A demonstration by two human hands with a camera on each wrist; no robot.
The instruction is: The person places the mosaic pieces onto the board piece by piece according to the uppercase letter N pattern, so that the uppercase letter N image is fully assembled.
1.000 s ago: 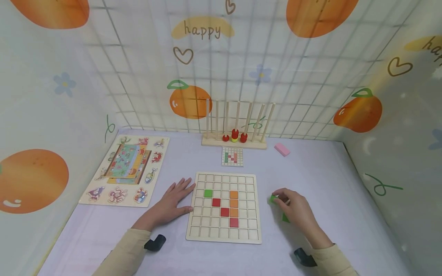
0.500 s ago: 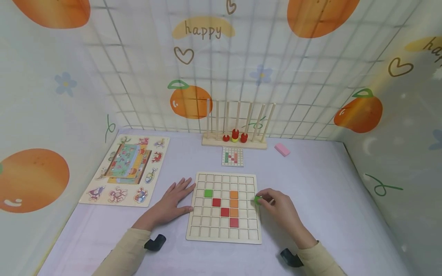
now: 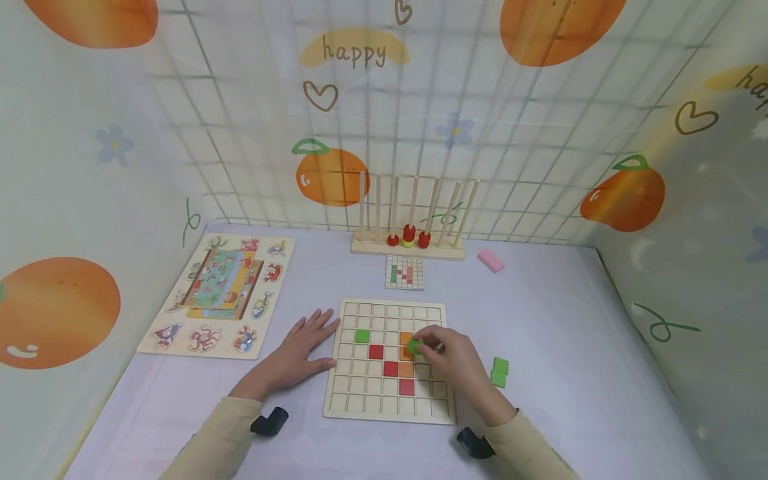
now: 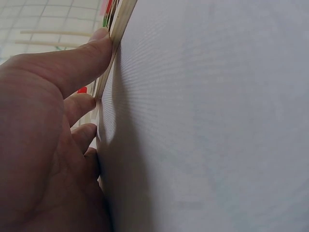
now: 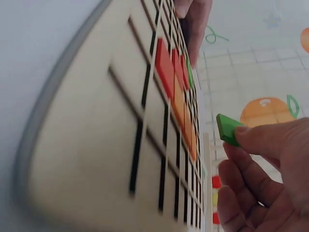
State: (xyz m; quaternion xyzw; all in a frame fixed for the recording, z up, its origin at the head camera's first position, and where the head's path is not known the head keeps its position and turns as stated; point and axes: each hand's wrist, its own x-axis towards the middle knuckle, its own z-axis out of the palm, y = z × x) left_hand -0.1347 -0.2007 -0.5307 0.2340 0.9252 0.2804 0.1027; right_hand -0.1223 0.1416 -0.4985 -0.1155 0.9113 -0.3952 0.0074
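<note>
The right hand (image 3: 453,360) pinches a green square tile (image 3: 415,346) between thumb and finger above the orange tiles of the gridded wooden board (image 3: 355,403); the right wrist view shows that tile (image 5: 228,129) held clear of the board. On the board lie a green tile (image 3: 362,336), three red tiles running diagonally, one of them at the centre (image 3: 391,369), and a column of orange tiles (image 3: 406,369). With fingers spread, the left hand (image 3: 294,357) rests at the board's left edge; in the left wrist view its thumb (image 4: 91,55) touches that edge.
Green tiles (image 3: 500,372) lie right of the board. Behind it are a small pattern card (image 3: 404,273), a peg rack (image 3: 372,247) with red and yellow beads, and a pink block (image 3: 491,261). A picture puzzle board (image 3: 231,347) lies at the left.
The right hand has moved left from beside the board to above it, carrying the green tile and uncovering green tiles on the table. The left hand has stayed in place.
</note>
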